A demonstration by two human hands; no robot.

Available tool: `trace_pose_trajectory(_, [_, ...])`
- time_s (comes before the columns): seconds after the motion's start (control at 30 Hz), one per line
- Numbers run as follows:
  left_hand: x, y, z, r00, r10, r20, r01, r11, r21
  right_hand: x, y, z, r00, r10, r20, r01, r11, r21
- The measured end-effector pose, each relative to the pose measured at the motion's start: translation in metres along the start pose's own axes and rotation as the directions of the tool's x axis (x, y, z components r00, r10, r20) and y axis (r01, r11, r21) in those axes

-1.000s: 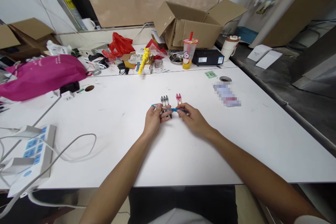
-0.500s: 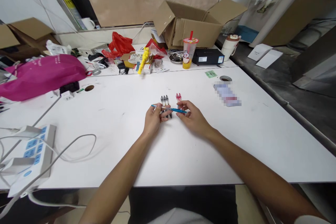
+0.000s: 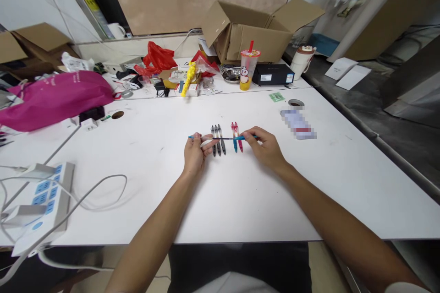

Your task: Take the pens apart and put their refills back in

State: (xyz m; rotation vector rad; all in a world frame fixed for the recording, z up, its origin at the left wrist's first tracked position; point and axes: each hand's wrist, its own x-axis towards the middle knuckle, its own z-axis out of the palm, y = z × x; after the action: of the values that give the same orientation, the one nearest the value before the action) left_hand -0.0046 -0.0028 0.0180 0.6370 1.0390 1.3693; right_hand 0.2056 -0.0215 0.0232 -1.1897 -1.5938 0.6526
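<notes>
My left hand point(image 3: 194, 154) pinches the clear half of a pen point(image 3: 206, 138), whose blue end pokes out to the left. Between the fingers of my right hand point(image 3: 266, 147) is the pen's blue barrel half point(image 3: 240, 138). The two halves are apart, and a thin dark refill point(image 3: 225, 138) spans the gap. Beneath my hands lie three grey-black pens point(image 3: 219, 146) side by side. To their right are two red-topped pens; the left one has a blue lower part point(image 3: 235, 147), the other a pink-red lower part point(image 3: 240, 147).
A phone-like blurred item point(image 3: 298, 124), a tape roll point(image 3: 295, 103) and a green packet point(image 3: 276, 96) lie to the right. A drink cup point(image 3: 245, 71) and black box point(image 3: 273, 74) stand behind. At left are a power strip point(image 3: 51, 201), cables and a magenta bag point(image 3: 62, 98).
My hands have moved apart, the left leftward and the right rightward. The blue pen has come apart into two halves, exposing the refill. The pens on the table show more fully.
</notes>
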Motion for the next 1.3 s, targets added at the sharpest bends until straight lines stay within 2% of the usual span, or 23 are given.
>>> trace_pose_trajectory(0.1, [0.003, 0.001, -0.003, 1.000, 0.018, -0.021, -0.019, 1.000, -0.024, 0.005, 0.003, -0.009, 0.994, 0.070, -0.082, -0.070, 0.998, 0.005])
trace_pose_trajectory(0.2, [0.003, 0.003, -0.004, 0.999, 0.028, -0.037, -0.029, 0.999, -0.031, 0.008, 0.011, -0.011, 0.981, 0.150, -0.124, -0.137, 0.985, 0.107])
trace_pose_trajectory(0.27, [0.002, 0.003, -0.004, 0.999, 0.036, -0.031, -0.037, 0.999, -0.026, 0.010, 0.017, -0.010, 0.978, 0.191, -0.083, -0.173, 0.967, 0.186])
trace_pose_trajectory(0.4, [-0.001, 0.004, -0.002, 0.999, 0.048, 0.005, -0.048, 0.999, 0.000, 0.008, 0.023, -0.004, 0.971, 0.226, 0.082, -0.240, 0.932, 0.272])
trace_pose_trajectory(0.57, [-0.003, 0.002, 0.002, 0.996, 0.062, 0.061, -0.063, 0.998, 0.013, 0.003, 0.018, 0.004, 0.946, 0.247, 0.212, -0.283, 0.945, 0.164])
trace_pose_trajectory(0.7, [-0.006, 0.000, 0.004, 0.990, 0.080, 0.114, -0.083, 0.996, 0.027, 0.001, 0.016, 0.008, 0.954, 0.245, 0.173, -0.262, 0.962, 0.082])
trace_pose_trajectory(1.0, [-0.006, -0.002, 0.005, 0.990, 0.062, 0.130, -0.069, 0.997, 0.047, -0.002, 0.016, 0.012, 0.951, 0.282, 0.125, -0.296, 0.948, 0.117])
trace_pose_trajectory(1.3, [0.000, 0.004, -0.001, 0.997, 0.071, -0.035, -0.068, 0.995, 0.078, 0.002, 0.017, 0.005, 0.959, 0.280, 0.050, -0.284, 0.952, 0.111])
